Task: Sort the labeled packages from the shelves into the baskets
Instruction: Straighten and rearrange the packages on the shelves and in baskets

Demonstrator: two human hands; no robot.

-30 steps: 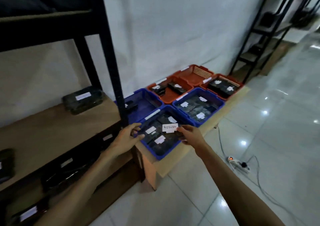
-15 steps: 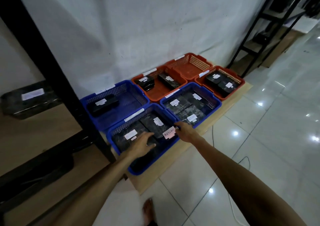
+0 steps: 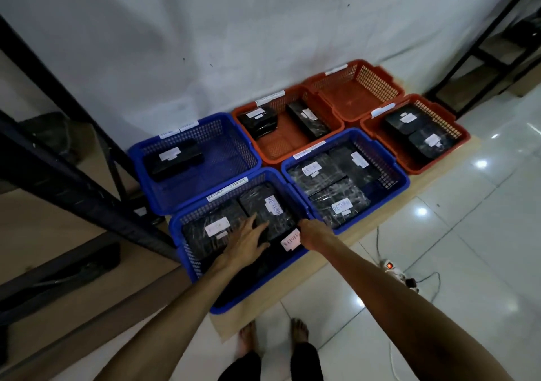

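Setting the black wrapped package (image 3: 272, 260) marked RETURN down flat is the step in hand, by my reading. It lies low in the near blue basket (image 3: 187, 260), at the near right corner, its white label (image 3: 290, 243) facing up. The left hand (image 3: 246, 241) rests on its top with fingers spread and fairly straight; the right hand (image 3: 311, 235) grips its right end at the basket's rim, though how those fingers curl I cannot tell. To do this well, lower it level beside the two packages already in the basket, keep the label upward and readable, and draw both hands out without dragging a neighbour askew.

Six baskets, three blue and three orange, sit in two rows on a low wooden board (image 3: 433, 181) against a white cloth backdrop (image 3: 263, 29). A dark metal shelf frame (image 3: 73, 187) stands at left. On the glossy tiled floor (image 3: 483, 249) a power strip (image 3: 393, 269) lies near the board's right edge.
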